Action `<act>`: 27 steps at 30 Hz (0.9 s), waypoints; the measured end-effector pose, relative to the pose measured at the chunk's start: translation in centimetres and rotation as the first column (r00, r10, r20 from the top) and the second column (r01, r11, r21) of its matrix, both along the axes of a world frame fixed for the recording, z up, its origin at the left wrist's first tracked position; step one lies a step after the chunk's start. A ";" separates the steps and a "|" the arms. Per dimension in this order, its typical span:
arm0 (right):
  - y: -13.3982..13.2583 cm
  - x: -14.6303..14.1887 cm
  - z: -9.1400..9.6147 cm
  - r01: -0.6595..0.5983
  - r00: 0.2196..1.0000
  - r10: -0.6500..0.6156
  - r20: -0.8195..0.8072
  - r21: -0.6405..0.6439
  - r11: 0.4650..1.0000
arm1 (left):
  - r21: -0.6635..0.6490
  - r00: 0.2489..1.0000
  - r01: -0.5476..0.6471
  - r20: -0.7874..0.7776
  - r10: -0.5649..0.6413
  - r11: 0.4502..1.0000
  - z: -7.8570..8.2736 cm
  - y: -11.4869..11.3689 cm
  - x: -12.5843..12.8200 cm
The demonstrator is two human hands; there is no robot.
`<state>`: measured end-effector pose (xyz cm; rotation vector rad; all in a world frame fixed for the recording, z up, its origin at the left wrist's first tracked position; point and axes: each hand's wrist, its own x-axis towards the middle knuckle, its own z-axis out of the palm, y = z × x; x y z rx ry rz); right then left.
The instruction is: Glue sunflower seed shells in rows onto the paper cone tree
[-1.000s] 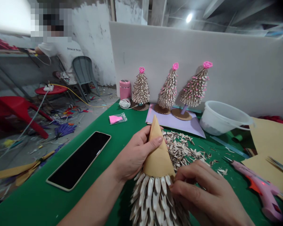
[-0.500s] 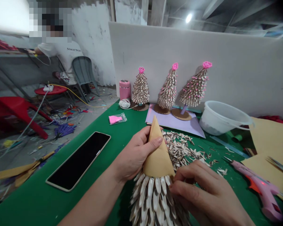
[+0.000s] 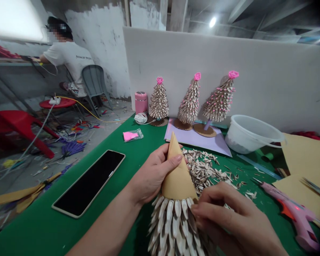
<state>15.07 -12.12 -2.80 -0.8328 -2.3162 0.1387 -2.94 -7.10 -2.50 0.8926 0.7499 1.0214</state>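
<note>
My left hand (image 3: 160, 170) is wrapped round the upper part of a tan paper cone (image 3: 177, 183), thumb across its front. Overlapping rows of pale sunflower seed shells (image 3: 176, 227) cover the cone's lower part, while the paper above is bare. At the right end of the top row, my right hand (image 3: 226, 213) is closed in a pinch, fingertips against a seed shell; they hide most of it. A heap of loose shells (image 3: 202, 170) lies on the green table just behind the cone.
A phone (image 3: 90, 181) lies left; a pink glue gun (image 3: 290, 209) and tweezers (image 3: 314, 188) lie right. Three shell-covered trees (image 3: 189, 103) stand at the back beside a white plastic basket (image 3: 253, 133). A person (image 3: 69, 60) sits at another table, far left.
Both hands and the cone keep almost the same place. My right fingertips have shifted only slightly at the top row of shells.
</note>
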 end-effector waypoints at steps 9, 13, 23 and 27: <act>0.2 0.9 -0.2 -0.036 0.988 0.025 -0.152 -0.068 0.997 | -0.022 0.999 0.001 0.033 0.000 1.000 0.0 0.0 0.1; 0.3 0.6 -0.1 -0.070 0.988 0.053 -0.148 -0.113 0.991 | -0.054 0.999 0.016 0.053 -0.013 0.998 0.0 0.0 0.2; 0.4 0.8 0.0 -0.110 0.991 0.091 -0.099 -0.207 0.972 | -0.050 0.996 0.079 0.037 -0.077 0.996 -0.4 -0.3 0.6; 0.3 0.8 0.1 -0.130 0.989 0.111 -0.102 -0.211 0.969 | -0.037 0.995 0.098 0.026 -0.097 0.994 -0.5 -0.3 0.7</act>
